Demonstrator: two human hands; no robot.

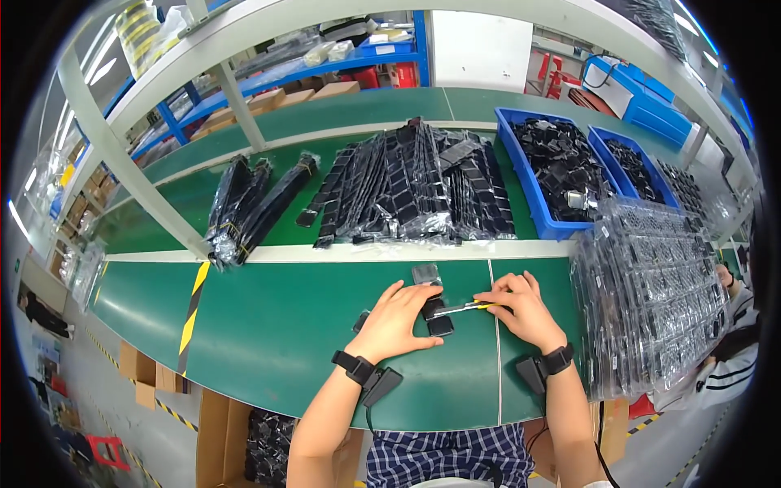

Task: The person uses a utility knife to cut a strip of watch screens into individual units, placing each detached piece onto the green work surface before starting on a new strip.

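On the green bench, my left hand [392, 321] holds down a short strip of black square pieces [440, 325] in clear film, its fingers over the strip and its thumb beside the near piece. A greyish clear-wrapped end of the strip [425, 275] sticks out beyond my fingertips. My right hand [525, 313] is closed around a utility knife [488, 305] with a yellow handle. Its long metal blade [457, 309] points left and lies across the strip. Another small black piece [360, 320] shows partly behind my left hand.
A large pile of film-wrapped black strips [399, 183] lies on the shelf behind, with rubber-banded bundles [244, 211] to its left. Blue bins [540, 213] of loose black pieces stand back right. Stacked clear trays [651, 301] rise at right. A cardboard box [213, 439] sits below.
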